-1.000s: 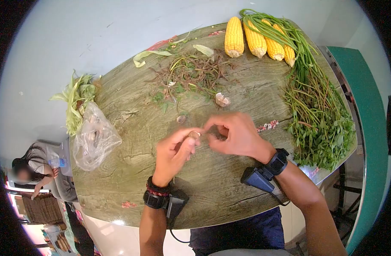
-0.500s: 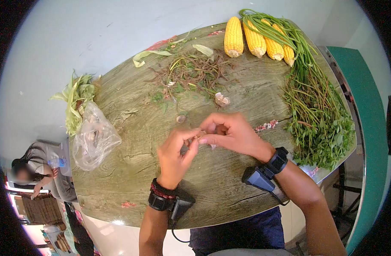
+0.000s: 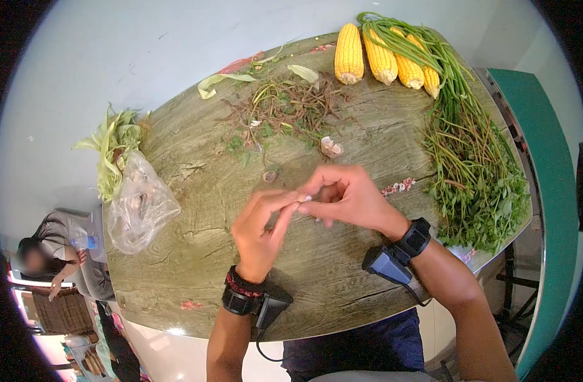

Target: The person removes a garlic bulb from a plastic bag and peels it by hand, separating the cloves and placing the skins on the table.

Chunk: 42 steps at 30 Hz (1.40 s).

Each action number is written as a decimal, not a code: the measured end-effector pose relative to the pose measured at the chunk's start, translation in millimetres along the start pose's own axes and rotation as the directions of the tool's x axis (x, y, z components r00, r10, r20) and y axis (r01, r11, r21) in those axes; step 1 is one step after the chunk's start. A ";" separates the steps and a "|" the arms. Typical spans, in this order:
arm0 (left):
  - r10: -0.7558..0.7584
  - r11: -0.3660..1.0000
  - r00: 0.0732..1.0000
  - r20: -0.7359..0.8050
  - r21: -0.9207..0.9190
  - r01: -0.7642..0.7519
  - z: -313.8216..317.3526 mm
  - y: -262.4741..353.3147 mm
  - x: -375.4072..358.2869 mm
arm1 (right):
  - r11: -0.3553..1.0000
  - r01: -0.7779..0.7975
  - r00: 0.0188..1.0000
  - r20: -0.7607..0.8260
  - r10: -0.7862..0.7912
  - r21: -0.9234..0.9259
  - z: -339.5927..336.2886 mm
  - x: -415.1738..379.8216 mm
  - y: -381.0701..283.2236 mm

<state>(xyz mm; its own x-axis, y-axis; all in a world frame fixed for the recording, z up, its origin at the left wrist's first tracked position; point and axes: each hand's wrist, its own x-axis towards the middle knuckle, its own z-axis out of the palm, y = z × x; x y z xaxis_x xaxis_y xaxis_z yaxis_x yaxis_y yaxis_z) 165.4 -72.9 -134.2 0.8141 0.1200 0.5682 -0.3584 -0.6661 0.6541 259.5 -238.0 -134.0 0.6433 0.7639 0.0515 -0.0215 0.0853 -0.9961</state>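
My left hand [image 3: 261,223] and my right hand [image 3: 345,196] meet over the middle of the wooden table. Both pinch a small pale piece [image 3: 306,198], which looks like a garlic clove, between their fingertips. Just beyond the hands lie a small brownish piece [image 3: 270,176] and some whitish garlic pieces or skins [image 3: 331,147]. Part of another small pale thing under my right hand is too hidden to name.
Brown stems and leafy scraps [image 3: 291,108] lie at the far middle. Corn cobs [image 3: 349,54] and long green vegetables [image 3: 470,172] line the right side. At left are husks [image 3: 116,140] and a clear plastic bag [image 3: 139,207]. Another person [image 3: 49,254] is beyond the left edge.
My fingertips have shifted slightly around the small piece, and more of its pale surface shows. My left hand has turned a little. The things on the table have not moved.
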 end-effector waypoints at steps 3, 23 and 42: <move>-0.077 0.996 0.997 0.019 0.036 0.076 1.4 1.2 -2.0 | 0.992 0.091 0.995 -0.032 -0.094 -0.089 -0.3 0.8 6.9; -0.379 0.918 0.921 0.086 -0.092 0.386 9.1 7.1 -7.6 | 0.998 0.049 0.999 0.020 -0.049 0.038 3.1 0.5 11.1; -0.010 0.993 1.000 -0.009 0.121 0.011 1.0 9.0 2.9 | 0.991 0.050 0.993 -0.114 -0.036 0.121 4.0 6.0 13.1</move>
<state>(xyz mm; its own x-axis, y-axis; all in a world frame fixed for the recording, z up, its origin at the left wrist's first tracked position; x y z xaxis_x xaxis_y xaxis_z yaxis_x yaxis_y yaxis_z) 165.0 -79.2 -127.1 0.8135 0.1327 0.5662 -0.2920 -0.7488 0.5951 260.0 -229.8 -146.5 0.7267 0.6825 0.0787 -0.0821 0.2000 -0.9763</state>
